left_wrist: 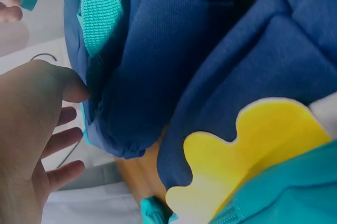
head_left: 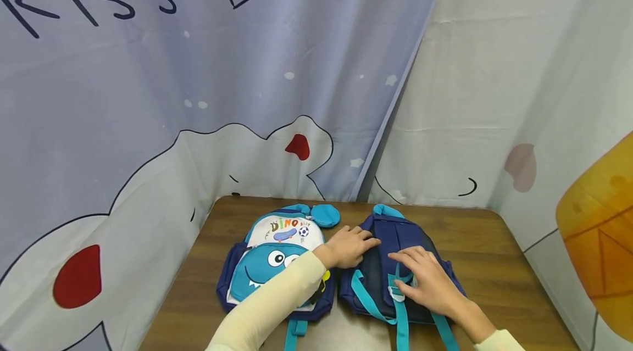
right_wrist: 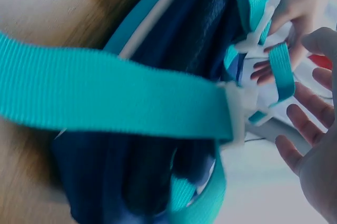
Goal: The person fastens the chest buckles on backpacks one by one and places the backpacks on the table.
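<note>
A navy backpack [head_left: 386,238] lies on the table with its back panel and teal straps [head_left: 366,299] facing up. Over its left edge my left hand [head_left: 348,246] reaches with loosely extended fingers and grips nothing. Spread fingers on my right hand [head_left: 427,282] hover by the strap and its white buckle [head_left: 396,293]; the right wrist view shows this hand [right_wrist: 316,124] apart from the webbing. Left of it, a dino-print backpack [head_left: 262,271] lies front up, partly hidden by my left forearm. Its yellow trim [left_wrist: 231,150] shows in the left wrist view.
A round teal pouch [head_left: 325,215] sits at the dino backpack's top right corner. Both bags rest on a brown wooden table [head_left: 499,279]. Printed curtains [head_left: 257,71] hang behind the table, and a yellow-orange shape [head_left: 600,241] shows at the right.
</note>
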